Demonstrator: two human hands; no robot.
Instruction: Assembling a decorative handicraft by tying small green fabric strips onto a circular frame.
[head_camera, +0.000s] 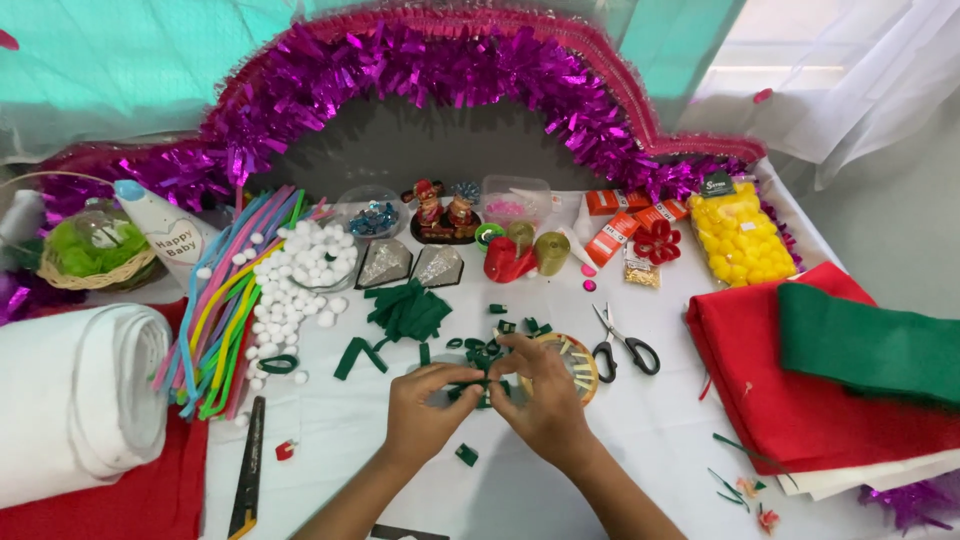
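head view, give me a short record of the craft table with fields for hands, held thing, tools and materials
left hand: left hand pinches a green felt piece together with the right
right hand: right hand on the same piece, over a round frame
tools: scissors right of the hands, closed
materials: green felt strips, white pompoms, pipe cleaners, red felt
backdrop: purple tinsel arch
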